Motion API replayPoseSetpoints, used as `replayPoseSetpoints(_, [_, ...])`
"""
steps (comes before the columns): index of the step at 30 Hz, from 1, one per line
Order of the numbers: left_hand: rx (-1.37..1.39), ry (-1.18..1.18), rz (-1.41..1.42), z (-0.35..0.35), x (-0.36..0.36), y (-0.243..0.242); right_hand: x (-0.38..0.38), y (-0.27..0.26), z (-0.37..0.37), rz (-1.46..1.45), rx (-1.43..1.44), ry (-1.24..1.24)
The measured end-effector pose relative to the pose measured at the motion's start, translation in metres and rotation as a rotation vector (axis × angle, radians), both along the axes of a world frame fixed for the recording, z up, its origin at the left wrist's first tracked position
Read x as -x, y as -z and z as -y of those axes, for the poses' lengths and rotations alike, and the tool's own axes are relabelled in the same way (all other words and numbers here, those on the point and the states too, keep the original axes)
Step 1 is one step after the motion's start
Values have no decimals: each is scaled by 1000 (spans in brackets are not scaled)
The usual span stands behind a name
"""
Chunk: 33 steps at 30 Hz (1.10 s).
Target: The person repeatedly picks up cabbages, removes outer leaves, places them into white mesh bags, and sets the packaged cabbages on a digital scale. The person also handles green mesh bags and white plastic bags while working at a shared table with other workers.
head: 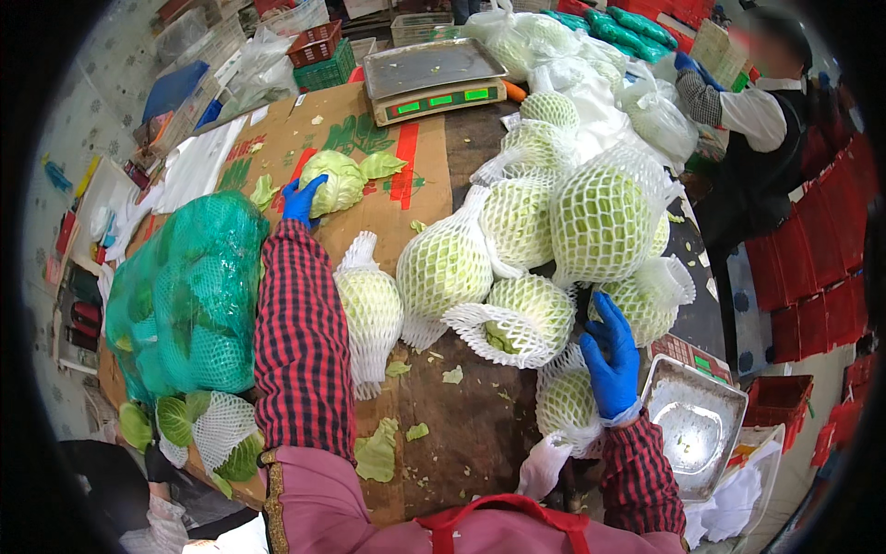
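My left hand (303,202), in a blue glove, rests against the left side of a bare cabbage (336,181) on the cardboard; whether it grips it I cannot tell. A loose cabbage leaf (382,165) lies at the cabbage's right. My right hand (612,360), also blue-gloved, has its fingers apart beside a cabbage in white foam netting (567,398) near the table's front. Several more foam-netted cabbages (446,266) are heaped across the middle and right, one of them (529,315) with its net's end open.
A green mesh sack of cabbages (190,298) stands at the left. A scale (436,69) is at the back; another metal weighing tray (692,422) sits at the right. Plastic-bagged produce (657,121) lies back right, near a co-worker (761,124). Another person's sleeve (156,523) shows lower left.
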<state>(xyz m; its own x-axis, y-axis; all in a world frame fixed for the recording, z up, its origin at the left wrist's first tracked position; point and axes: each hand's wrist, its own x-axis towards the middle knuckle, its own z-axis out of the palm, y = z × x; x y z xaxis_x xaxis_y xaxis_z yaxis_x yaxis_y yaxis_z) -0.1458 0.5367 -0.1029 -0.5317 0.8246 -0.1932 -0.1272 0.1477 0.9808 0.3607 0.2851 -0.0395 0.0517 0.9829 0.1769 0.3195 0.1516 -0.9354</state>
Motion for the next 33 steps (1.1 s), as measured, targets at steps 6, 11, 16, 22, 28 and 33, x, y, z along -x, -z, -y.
replayPoseSetpoints(6, [-109, 43, 39, -4, -1, 16, -1, 3, 2, -7, 75, 21])
replayPoseSetpoints(11, [-252, 196, 604, 23, -7, 6, -5, 11, 3, -67, 148, 56])
replayPoseSetpoints(16, [-467, 393, 781, 61, -2, -24, -3, 4, 1, -94, 120, 19])
replayPoseSetpoints(22, [-435, 539, 942, 177, -95, -94, 28, -66, 24, 55, -131, -174])
replayPoseSetpoints(28, [-460, 595, 1113, 314, -164, -77, 75, -102, 82, -244, 11, -578])
replayPoseSetpoints(33, [-279, 626, 798, 405, -200, -91, 91, -94, 128, -98, -203, -685])
